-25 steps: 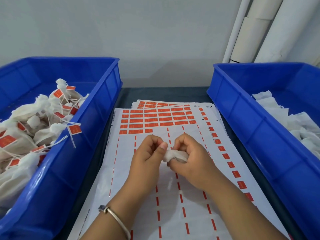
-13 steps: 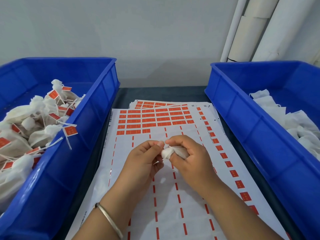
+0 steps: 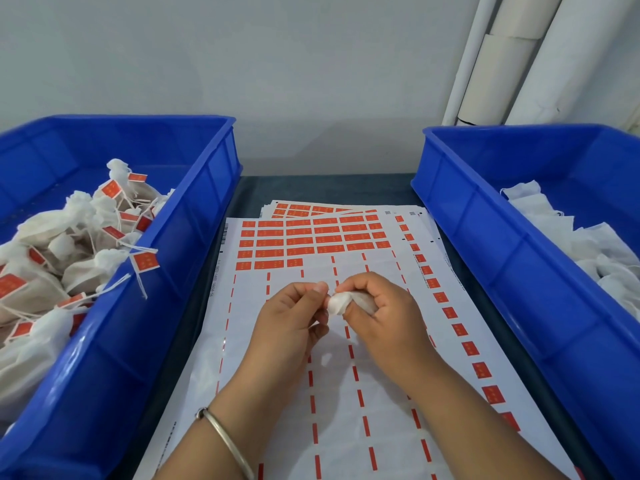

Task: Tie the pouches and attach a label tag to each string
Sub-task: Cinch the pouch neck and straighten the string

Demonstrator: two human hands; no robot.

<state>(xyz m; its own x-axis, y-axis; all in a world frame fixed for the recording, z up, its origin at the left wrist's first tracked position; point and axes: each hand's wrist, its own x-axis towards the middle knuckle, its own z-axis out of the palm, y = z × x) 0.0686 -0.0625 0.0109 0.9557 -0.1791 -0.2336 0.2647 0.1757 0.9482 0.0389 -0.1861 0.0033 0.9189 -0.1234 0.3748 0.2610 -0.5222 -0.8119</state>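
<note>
Only illegible orange labels point(image 3: 313, 237) nearby

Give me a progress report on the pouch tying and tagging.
Done: the left blue bin holds a heap of tied pouches with red label tags on their strings. In hand: the right hand grips one white pouch while the left hand pinches at its neck; no tag shows on it. Left: untagged pouches wait in the right blue bin, and the label sheet has labels remaining.

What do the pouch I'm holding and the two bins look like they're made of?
The pouch looks like thin white nonwoven or gauze fabric: matte, crumpled, bunching softly in the right hand. The bins look like moulded blue plastic: smooth, slightly glossy, with ribbed walls.
</note>
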